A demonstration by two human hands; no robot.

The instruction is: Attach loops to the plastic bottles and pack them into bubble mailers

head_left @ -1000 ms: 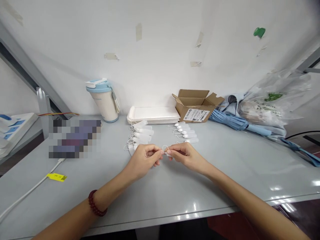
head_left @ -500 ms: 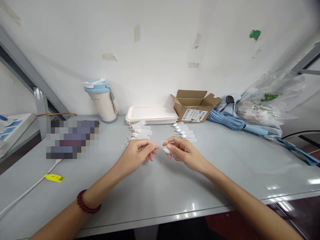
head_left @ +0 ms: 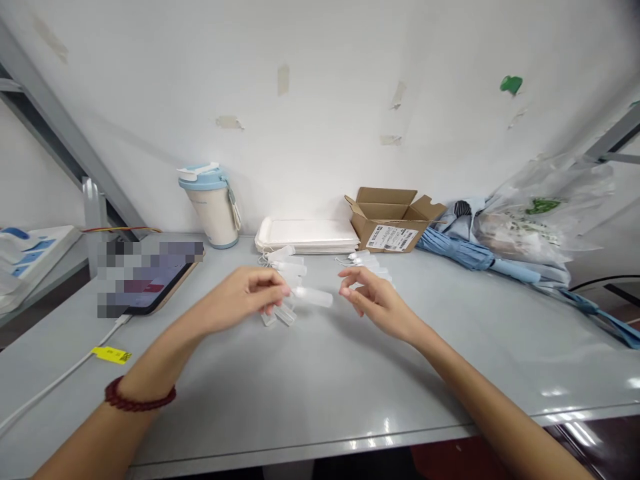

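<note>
My left hand (head_left: 243,300) is pinched on one end of a small white tube-shaped piece (head_left: 314,296), held just above the grey table (head_left: 320,373). My right hand (head_left: 375,302) hovers beside the piece's other end with its fingers curled and apart, holding nothing that I can see. Behind my left hand lies a row of several like white pieces with thin loops (head_left: 285,263). A second row of them (head_left: 367,261) lies behind my right hand.
At the back stand a pale blue-lidded cup (head_left: 214,207), a stack of white trays (head_left: 306,235) and an open cardboard box (head_left: 393,212). A blue umbrella (head_left: 480,257) and a plastic bag (head_left: 540,207) lie at right. A tablet (head_left: 150,283) with a white cable (head_left: 55,383) lies at left.
My hands have drawn apart. The right hand has let go of the looped piece it held, and the left now holds a white tube piece between them. The view has shifted a little.
</note>
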